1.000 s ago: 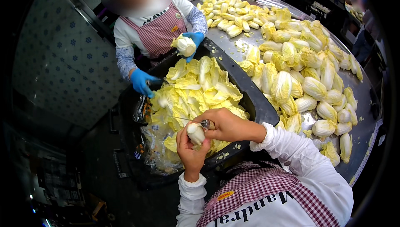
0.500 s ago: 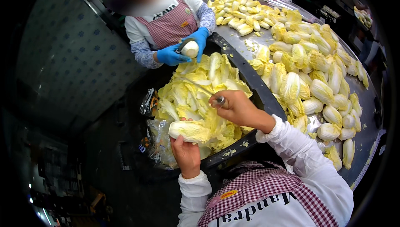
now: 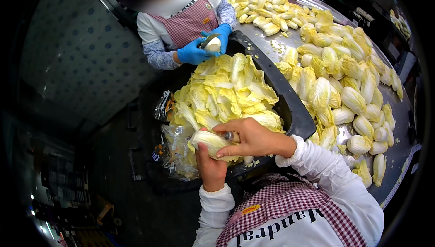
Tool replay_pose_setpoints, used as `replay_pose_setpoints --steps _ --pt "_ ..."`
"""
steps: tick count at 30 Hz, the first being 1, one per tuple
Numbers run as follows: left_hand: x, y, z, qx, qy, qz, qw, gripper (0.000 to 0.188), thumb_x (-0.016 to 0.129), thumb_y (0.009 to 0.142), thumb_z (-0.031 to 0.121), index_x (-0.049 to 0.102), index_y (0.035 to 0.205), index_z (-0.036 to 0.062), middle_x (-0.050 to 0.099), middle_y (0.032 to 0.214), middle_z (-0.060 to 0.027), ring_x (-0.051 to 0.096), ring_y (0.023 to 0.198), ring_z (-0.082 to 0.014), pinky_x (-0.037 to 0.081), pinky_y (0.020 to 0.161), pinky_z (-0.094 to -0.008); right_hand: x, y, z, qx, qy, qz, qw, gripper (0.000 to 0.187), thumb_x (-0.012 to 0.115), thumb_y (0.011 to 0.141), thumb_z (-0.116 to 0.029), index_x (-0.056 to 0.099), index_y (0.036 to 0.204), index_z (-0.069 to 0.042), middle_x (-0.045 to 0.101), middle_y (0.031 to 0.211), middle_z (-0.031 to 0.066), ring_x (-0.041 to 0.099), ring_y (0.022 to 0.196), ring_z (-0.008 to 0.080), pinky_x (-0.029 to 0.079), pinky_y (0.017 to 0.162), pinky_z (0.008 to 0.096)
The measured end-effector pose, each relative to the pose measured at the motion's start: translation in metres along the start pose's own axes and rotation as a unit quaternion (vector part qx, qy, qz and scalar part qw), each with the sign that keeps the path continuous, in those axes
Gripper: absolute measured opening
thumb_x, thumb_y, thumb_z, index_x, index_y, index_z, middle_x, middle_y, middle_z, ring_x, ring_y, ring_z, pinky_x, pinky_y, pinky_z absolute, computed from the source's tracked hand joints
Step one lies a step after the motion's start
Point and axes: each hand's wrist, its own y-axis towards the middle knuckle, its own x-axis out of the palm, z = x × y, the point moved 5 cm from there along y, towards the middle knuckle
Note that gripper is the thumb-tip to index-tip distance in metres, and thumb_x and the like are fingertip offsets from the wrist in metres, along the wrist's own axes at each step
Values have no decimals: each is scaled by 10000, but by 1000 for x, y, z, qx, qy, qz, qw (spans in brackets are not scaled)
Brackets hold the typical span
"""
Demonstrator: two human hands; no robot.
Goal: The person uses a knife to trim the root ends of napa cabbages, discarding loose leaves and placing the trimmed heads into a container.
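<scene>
Above a black bin (image 3: 289,103) of leaves (image 3: 226,95), left hand (image 3: 212,169) grips cabbage (image 3: 208,142), right hand (image 3: 250,138) knife (image 3: 233,137).

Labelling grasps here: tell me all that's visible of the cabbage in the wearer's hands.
The cabbage is small and oblong, whitish at its blunt left end, pale yellow-green along its ribbed, leafy side. It lies slantwise, left end higher in the picture, over the near part of the bin. The left hand holds it from below; the right hand's thumb crosses its right end. That hand also grips a knife; whether the blade touches it is unclear.
</scene>
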Motion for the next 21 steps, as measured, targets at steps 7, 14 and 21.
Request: replay_pose_setpoints --steps 7,14,21 --pt "13 -2 6 30 79 -102 991 695 580 921 413 336 1396 -32 513 1276 -129 518 1162 -229 405 1023 -395 -3 -6 6 24 1 22 999 359 666 833 -286 659 1030 13 648 756 212 645 648 336 507 602 367" --pt "12 -1 -2 -43 55 -65 995 602 529 951 410 389 1359 -10 508 1308 -132 517 1178 -253 410 1015 -391 -9 -7 27 99 5 75 992 304 673 774 -158 656 1032 2 655 755 194 660 673 324 517 624 372" --pt "-2 -2 -22 -113 6 -32 993 594 593 899 385 420 1345 33 549 1220 -92 552 1050 -224 447 914 -380 -4 -5 22 51 -32 103 993 250 672 787 -89 656 1030 -30 655 760 146 650 652 233 498 604 314"
